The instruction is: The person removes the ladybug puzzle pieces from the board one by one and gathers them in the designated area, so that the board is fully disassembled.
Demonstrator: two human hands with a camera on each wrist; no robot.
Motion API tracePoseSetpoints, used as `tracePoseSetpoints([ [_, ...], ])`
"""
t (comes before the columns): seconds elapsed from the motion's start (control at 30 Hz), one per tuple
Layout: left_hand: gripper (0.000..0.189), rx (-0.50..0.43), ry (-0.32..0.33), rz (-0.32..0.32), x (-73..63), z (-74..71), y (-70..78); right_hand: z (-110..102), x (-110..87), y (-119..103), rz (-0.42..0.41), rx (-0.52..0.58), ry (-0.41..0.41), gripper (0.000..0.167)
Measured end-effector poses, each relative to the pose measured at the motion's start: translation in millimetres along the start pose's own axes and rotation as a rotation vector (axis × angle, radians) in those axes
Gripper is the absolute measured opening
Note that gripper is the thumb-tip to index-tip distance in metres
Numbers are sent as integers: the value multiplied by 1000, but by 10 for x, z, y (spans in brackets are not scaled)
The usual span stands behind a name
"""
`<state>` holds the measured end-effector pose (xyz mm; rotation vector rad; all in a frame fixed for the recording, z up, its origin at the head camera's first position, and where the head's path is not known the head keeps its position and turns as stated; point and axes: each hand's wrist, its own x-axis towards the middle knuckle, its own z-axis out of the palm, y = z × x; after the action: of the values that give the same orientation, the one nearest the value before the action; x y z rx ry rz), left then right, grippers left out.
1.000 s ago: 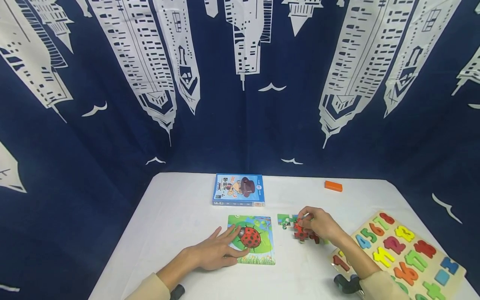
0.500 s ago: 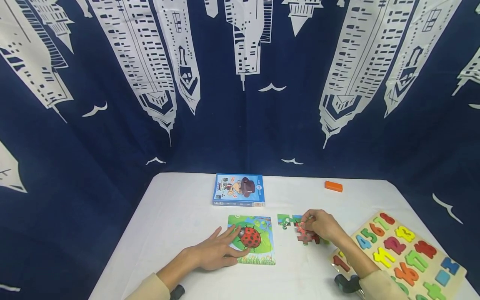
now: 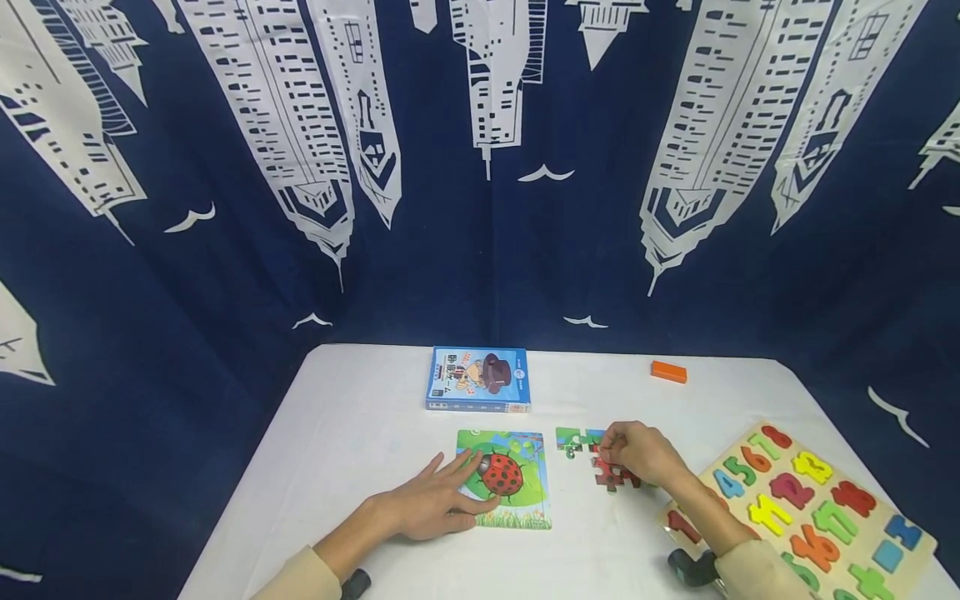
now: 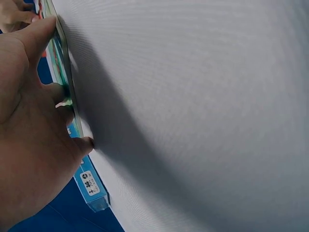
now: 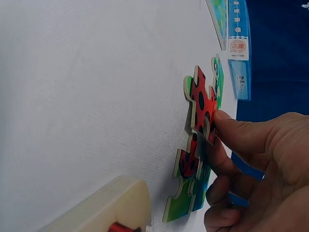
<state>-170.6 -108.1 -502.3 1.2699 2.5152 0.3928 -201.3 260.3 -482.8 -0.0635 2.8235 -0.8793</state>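
Head view: left hand (image 3: 435, 504) covering part of ladybug puzzle (image 3: 513, 479), lower center; right hand (image 3: 642, 452) partly hiding puzzle pieces (image 3: 611, 477); number board (image 3: 763, 479) running off bottom edge, lower right.

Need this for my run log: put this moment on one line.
left hand: spread on ladybug picture; right hand: pinches red spotted puzzle piece; other pieces: close by; blue box: beyond picture

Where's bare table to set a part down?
Bare table: left of the box, beyond the left hand; between box and orange block; nearside of the card, left of the number board. Crowded: right hand, puzzle pieces and board, close together.
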Motion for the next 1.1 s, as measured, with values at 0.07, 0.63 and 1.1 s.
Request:
tracePoseSetpoints([
  [0.07,40,7,3,3,1,6,-4,3,7,0,6,-1,-6,5],
  [0.63,40,1,8,5,-8,-11,9,46,13,17,40,-7,-4,10],
  [1.1,40,9,30,9,-10,2,0,63,0,-3,49,-17,4,10],
])
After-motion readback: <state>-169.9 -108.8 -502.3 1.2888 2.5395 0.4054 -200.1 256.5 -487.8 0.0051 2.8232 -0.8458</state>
